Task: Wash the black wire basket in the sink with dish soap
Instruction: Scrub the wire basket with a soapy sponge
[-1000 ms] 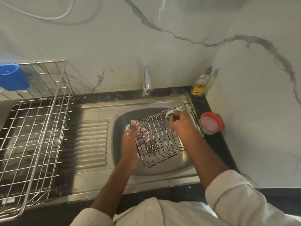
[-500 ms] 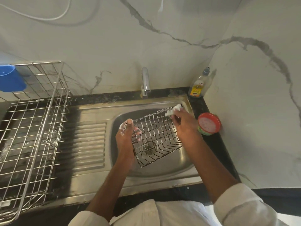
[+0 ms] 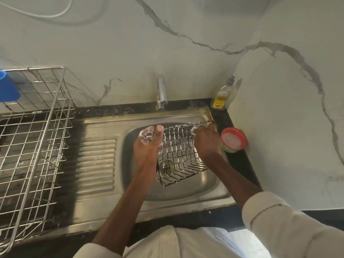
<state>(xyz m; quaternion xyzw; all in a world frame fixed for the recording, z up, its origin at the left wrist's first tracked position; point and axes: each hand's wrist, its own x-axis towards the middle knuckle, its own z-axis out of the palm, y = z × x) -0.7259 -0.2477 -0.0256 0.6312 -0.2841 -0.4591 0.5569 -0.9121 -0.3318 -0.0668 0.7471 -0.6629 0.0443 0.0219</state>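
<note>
I see the black wire basket (image 3: 181,153) held tilted over the bowl of the steel sink (image 3: 202,189), its wires streaked with white foam and the drain showing through its mesh. My left hand (image 3: 148,148) grips the basket's left edge, thumb up along the rim and fingers curled behind the wires, foam on the fingertips. My right hand (image 3: 205,142) is curled at the basket's far right corner, pinching something small and white against the top wire; I cannot tell what it is. The tap (image 3: 161,92) stands at the back of the sink. On the dark surface (image 3: 240,164) to the right sit a red-rimmed tub (image 3: 233,139) just beside my right hand and a dish soap bottle (image 3: 222,96) in the corner. At left, a steel dish rack (image 3: 31,138) stands beside the ribbed drainboard (image 3: 96,164), with a blue cup (image 3: 7,86) at its far edge.
</note>
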